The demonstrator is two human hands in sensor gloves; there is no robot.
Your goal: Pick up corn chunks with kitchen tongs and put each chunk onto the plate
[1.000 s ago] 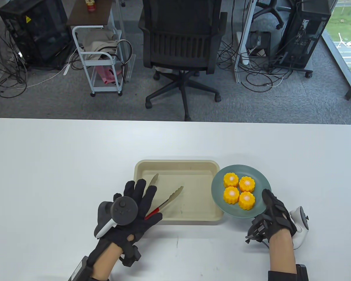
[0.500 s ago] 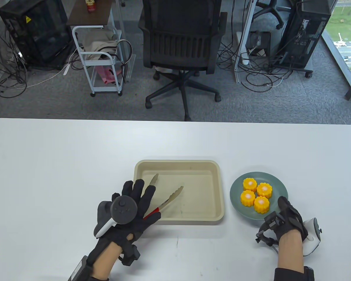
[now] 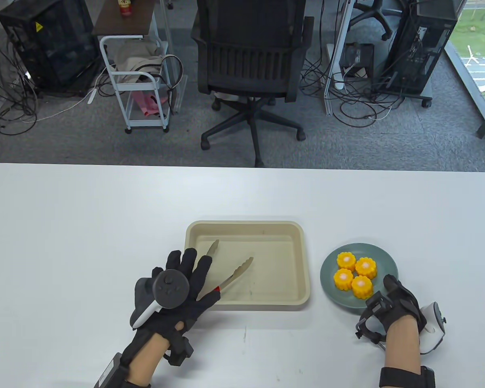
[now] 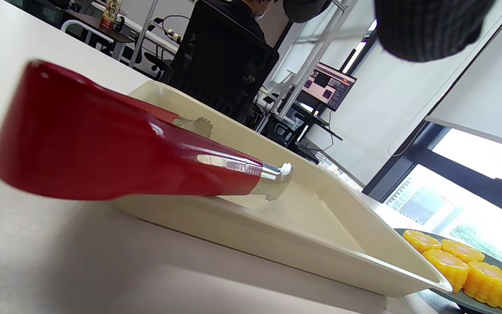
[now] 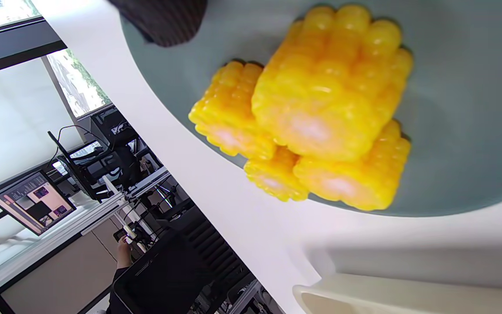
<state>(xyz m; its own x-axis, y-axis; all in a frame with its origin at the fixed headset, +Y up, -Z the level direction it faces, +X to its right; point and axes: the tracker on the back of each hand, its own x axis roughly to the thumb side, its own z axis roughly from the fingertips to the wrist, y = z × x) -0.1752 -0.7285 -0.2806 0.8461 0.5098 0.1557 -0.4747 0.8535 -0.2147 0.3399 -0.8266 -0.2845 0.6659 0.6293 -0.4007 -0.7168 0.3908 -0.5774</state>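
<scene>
Left hand (image 3: 177, 289) flat, fingers straight over tongs (image 3: 226, 271) parked across near tray (image 3: 246, 306) rim; right hand (image 3: 396, 301) pinching plate (image 3: 332, 295) near edge, four corn chunks (image 3: 354, 275) delivered.

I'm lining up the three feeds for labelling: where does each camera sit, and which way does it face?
Table view: high above, looking down at the table; shows left hand over the tongs and right hand at the plate.
Left wrist view: low by the table, facing along the tongs across the tray; a gloved fingertip at top.
Right wrist view: tilted, close on the corn chunks; a fingertip at top.
All three share plate, corn and tray.
</scene>
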